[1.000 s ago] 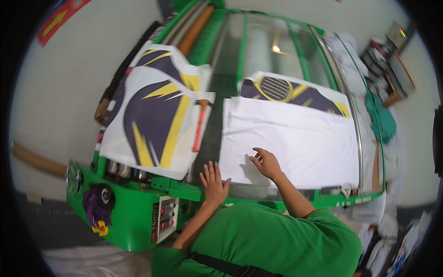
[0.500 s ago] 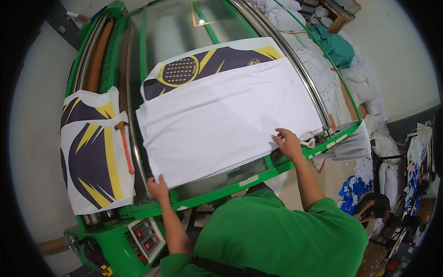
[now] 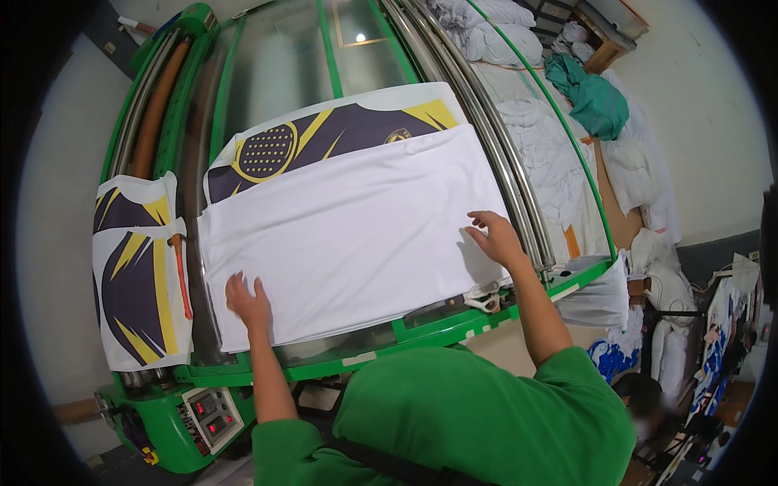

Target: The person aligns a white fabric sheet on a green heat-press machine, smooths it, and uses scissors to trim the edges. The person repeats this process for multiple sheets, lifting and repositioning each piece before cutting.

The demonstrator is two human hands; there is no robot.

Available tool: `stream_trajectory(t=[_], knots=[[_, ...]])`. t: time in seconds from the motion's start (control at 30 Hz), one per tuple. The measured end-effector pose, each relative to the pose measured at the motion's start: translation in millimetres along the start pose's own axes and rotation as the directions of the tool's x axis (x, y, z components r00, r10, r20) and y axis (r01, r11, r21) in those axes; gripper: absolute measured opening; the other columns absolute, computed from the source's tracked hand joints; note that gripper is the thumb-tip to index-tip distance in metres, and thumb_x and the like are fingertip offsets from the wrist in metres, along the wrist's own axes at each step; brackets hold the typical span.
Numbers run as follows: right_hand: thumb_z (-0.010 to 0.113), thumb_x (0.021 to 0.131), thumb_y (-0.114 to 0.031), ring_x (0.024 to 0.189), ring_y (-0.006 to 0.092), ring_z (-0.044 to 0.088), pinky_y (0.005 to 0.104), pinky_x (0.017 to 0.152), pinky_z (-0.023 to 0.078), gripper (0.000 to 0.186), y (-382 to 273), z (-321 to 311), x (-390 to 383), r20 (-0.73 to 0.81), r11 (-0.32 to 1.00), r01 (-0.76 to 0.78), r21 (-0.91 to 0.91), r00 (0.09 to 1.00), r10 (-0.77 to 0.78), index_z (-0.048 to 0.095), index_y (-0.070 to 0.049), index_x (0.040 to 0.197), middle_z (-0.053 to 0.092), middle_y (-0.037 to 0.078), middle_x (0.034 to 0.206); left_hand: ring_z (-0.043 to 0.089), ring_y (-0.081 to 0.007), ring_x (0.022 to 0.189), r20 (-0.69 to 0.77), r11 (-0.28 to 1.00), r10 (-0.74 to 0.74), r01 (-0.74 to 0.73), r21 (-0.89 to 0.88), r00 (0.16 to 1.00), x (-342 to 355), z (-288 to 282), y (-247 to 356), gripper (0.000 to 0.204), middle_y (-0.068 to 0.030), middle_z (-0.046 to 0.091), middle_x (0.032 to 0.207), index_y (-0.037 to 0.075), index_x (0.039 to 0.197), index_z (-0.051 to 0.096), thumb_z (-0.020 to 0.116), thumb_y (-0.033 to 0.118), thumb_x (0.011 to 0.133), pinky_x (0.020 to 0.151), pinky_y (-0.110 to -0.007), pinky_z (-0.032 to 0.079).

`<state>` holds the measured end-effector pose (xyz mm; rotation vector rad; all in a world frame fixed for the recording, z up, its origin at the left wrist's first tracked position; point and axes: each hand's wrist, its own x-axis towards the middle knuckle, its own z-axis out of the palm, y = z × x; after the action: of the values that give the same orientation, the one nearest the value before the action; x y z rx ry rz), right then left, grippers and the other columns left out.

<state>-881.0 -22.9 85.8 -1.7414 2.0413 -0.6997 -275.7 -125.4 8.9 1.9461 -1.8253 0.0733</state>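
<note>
One white cloth (image 3: 348,227) lies spread on the top of the green machine (image 3: 373,366), in front of the person. It is plain and roughly rectangular, with soft, shallow creases across it and a nearly straight near edge. Beyond its far edge shows a printed piece (image 3: 348,130), dark grey-purple and yellow on a white ground, with a yellow-ringed oval full of yellow dots; the cloth overlaps its near part. The left hand (image 3: 250,301) is over the cloth near its near left corner, thumb parted from the fingers. The right hand (image 3: 496,239) is at its right side, fingers bent, thumb apart from them. Neither hand is clamped on anything, and I cannot tell whether they touch the cloth. Scissors (image 3: 484,298) with white handles lie by the near right corner. An emblem (image 3: 397,136) on the print is too small to read. The control panel (image 3: 212,417) has lit red readouts; its small markings are not legible.
</note>
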Motion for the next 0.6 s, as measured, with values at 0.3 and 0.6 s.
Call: stream_trajectory(t=[0.3,0.6], knots=[[0.072,0.094,-0.019,0.108,0.0351,0.068,0.0443,0.096,0.054,0.023,35.9,-8.9,177.5,-0.036,0.958,0.241,-0.159,0.968,-0.249,0.075,-0.008,0.114,0.074,0.012,0.116,0.059,-0.0411,0.132,0.173,0.974,0.203,-0.181,-0.139,0.964,160.2,65.1,60.6,0.036,-0.0232,0.064,0.139,-0.002,0.135,0.064,0.058,0.005,0.099,0.115,-0.047,0.045],[0.076,0.088,-0.022,0.102,0.0286,0.069,0.0462,0.088,0.051,0.021,63.7,16.2,294.0,0.189,0.86,0.341,-0.378,0.938,-0.289,0.079,-0.015,0.108,0.076,0.006,0.098,0.06,-0.0387,0.131,0.359,0.951,0.29,-0.31,-0.001,0.887,248.3,93.6,46.8,0.042,-0.0217,0.068,0.133,0.006,0.132,0.069,0.067,0.003,0.091,0.113,-0.045,0.047]])
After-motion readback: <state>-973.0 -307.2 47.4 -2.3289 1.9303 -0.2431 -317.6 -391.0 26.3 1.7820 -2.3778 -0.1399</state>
